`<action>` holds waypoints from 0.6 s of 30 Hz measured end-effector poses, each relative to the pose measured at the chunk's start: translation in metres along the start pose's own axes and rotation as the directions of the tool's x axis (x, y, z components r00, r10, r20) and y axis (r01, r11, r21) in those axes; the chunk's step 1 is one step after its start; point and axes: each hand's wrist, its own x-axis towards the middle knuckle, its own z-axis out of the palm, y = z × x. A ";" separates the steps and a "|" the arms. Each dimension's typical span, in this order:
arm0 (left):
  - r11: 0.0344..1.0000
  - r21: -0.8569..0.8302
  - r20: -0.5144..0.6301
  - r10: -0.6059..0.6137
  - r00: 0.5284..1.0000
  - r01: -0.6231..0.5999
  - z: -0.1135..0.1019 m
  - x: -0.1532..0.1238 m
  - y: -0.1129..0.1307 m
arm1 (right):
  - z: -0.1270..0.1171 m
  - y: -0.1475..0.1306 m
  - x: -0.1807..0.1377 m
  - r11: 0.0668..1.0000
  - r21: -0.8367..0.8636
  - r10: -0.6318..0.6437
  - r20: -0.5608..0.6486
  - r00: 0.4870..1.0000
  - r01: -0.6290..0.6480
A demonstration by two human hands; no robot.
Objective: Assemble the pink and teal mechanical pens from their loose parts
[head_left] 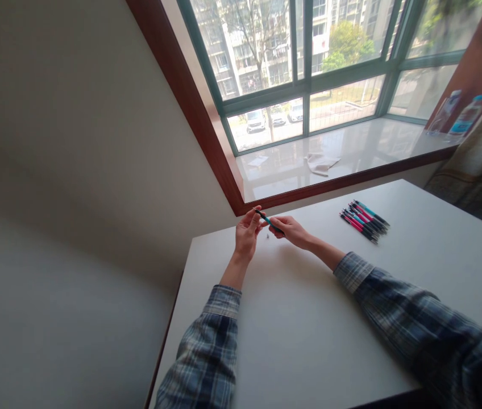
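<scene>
My right hand [289,232] is closed around the dark grip end of a teal and black pen [269,221], possibly a mechanical pencil. The pen slants up to the left, above the far edge of the table. At its upper end, my left hand [247,232] is closed with thumb and fingers pinched by the black tip of the barrel. Whether those fingertips also hold a small part is too small to make out. A tiny pale object [267,236] lies on the table just under the hands.
A bundle of pink, teal and black pens [364,220] lies on the white table [309,329] to the right. Beyond the table, a crumpled cloth [321,163] and clear plastic bottles [468,118] rest on the windowsill [360,145]. A wall [74,199] rises at the left.
</scene>
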 end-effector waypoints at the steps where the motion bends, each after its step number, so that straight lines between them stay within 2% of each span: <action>1: 1.000 0.003 0.016 0.006 1.000 -0.006 0.000 0.000 0.001 | -0.001 0.001 0.000 1.000 -0.013 -0.004 -0.006 1.000 0.004; 6: 0.998 0.058 -0.015 0.018 1.000 -0.017 0.001 -0.002 0.001 | -0.002 0.001 -0.002 0.995 -0.101 -0.023 -0.045 0.999 0.018; 14: 0.993 0.112 -0.032 0.032 0.999 -0.028 -0.003 -0.002 -0.003 | 0.001 -0.004 -0.002 0.995 -0.081 0.049 -0.039 0.998 -0.052; 18: 0.993 0.117 -0.024 0.037 0.999 -0.034 -0.004 -0.001 -0.005 | -0.001 -0.007 -0.003 0.984 -0.177 0.016 -0.023 1.000 -0.020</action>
